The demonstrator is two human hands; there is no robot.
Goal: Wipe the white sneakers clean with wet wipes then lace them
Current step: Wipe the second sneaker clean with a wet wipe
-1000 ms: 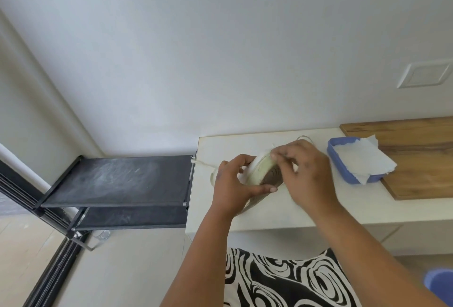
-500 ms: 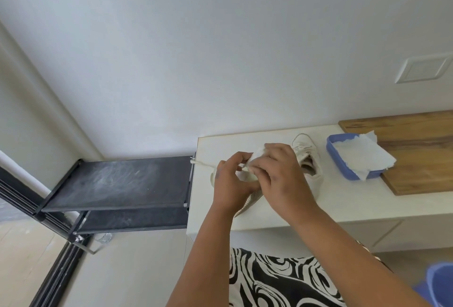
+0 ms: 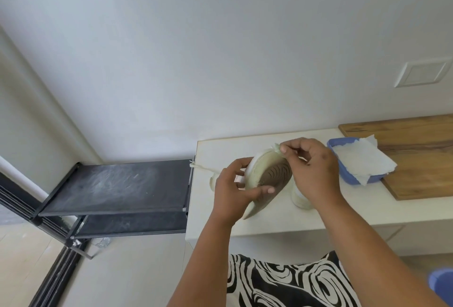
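Note:
My left hand [image 3: 234, 185] grips a white sneaker [image 3: 266, 175] tilted up over the white counter [image 3: 245, 225], its brown tread and pale sole edge facing me. My right hand [image 3: 312, 167] pinches a small wet wipe [image 3: 276, 147] against the sole's upper rim. Behind my right wrist stands a second white sneaker [image 3: 300, 196], mostly hidden. A white lace [image 3: 203, 168] trails left along the counter towards its left edge.
A blue tub [image 3: 349, 179] with white wipes [image 3: 360, 159] draped over it sits to the right, partly on a wooden board [image 3: 416, 154]. A black two-tier rack [image 3: 117, 184] stands left of the counter. A blue object [image 3: 442, 282] shows at the lower right.
The sneaker has been turned so its sole faces me again. My right hand has shifted from the sneaker's upper to the sole's top rim with the wipe.

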